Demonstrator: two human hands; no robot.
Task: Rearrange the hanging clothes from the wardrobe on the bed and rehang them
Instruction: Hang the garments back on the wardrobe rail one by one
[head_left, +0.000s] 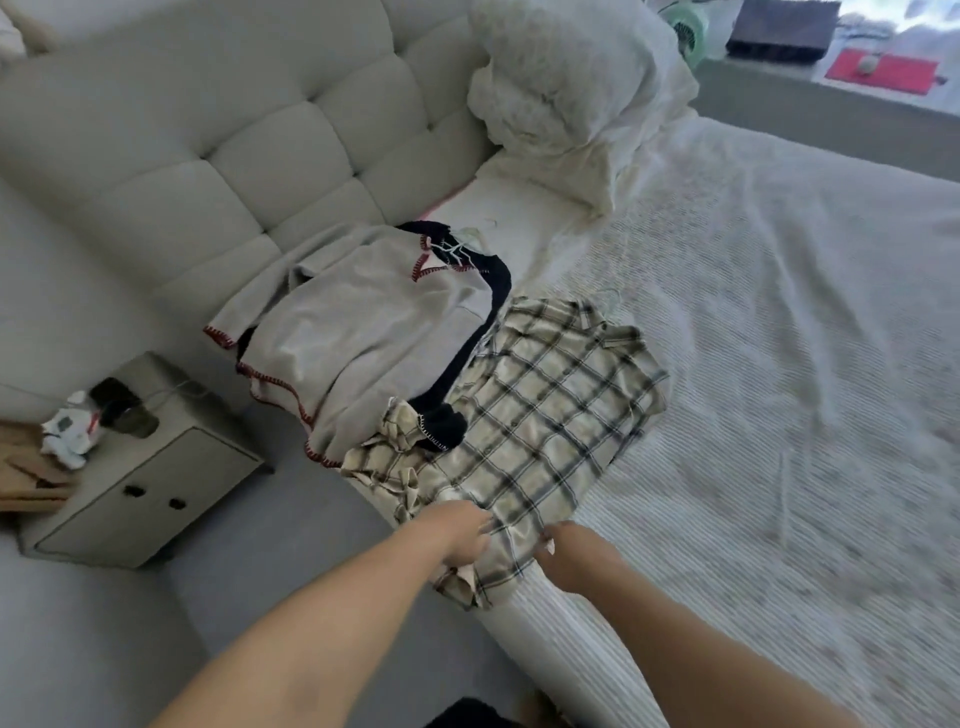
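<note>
Both hands are at the hem of the plaid shirt (540, 415), which lies flat on the bed (779, 364) near its edge. Left hand (462, 535) lies on the hem with fingers curled into the fabric; reads as gripping it, though motion blur hides the finger detail. Right hand (571, 561) is at the hem just right of it; looks like a pinch on the cloth, but I cannot tell for sure.

Landmark = plaid shirt. Grey sweater (353, 332) with red blanket-stitch edging sits just left of it, toward the headboard (234, 156). A dark navy garment (467, 374) runs between them, its cuff lying on the shirt's left side. Thin pale hangers show at both collars: one hanger hook (608, 301) at the shirt's far end, another at the sweater's neck.

Risks, my read:
- The shirt's hem overhangs the bed edge. Pull toward the body and the whole thing could slide to the floor.
- The navy cuff overlaps the shirt. Lifting the shirt likely drags it and shifts the sweater pile.
- Thin woven cotton, limp, creases easily. Bunching at the hem means wrinkles on rehang.
- A thin wire-like hook could snag the textured bedspread.

Textures: bedspread is finely ribbed, cream. Headboard is tufted, padded. Pillow (571, 78) beyond the shirt is soft and crumpled. Sweater is a thick knit, heavier drape.
</note>
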